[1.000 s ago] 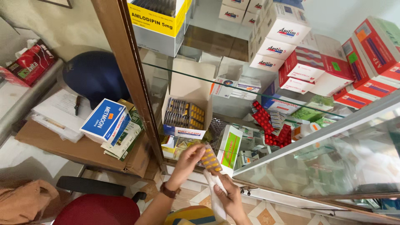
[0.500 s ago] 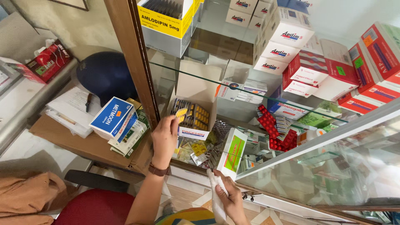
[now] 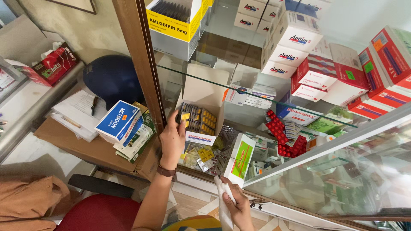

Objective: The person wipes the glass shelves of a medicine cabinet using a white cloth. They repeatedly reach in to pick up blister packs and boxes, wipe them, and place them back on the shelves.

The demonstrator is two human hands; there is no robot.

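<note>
1. Inside the glass cabinet, the left hand (image 3: 172, 141) reaches up to an open white box (image 3: 201, 112) on the shelf.
2. Its fingers touch the front edge of the box, where yellow and dark pill strips (image 3: 196, 119) stand in rows. I cannot tell if the grip pinches a strip or only rests on one.
3. A brown band sits on the left wrist.
4. Lower down, the right hand (image 3: 236, 206) is clenched around a white paper bag (image 3: 224, 204). The bag hangs down from the hand.
5. Just beside the right hand stands a white and green box (image 3: 240, 159), tilted a little.
6. Loose pill strips lie in a pile on the bottom shelf, between the two hands.
7. Red pill strips (image 3: 284, 139) lie farther right on the same shelf.
8. Outside the cabinet, to the left, a blue and white box (image 3: 117, 121) rests on other boxes on a brown surface (image 3: 87, 149).
9. A dark blue helmet (image 3: 112, 79) sits behind that box.
</note>
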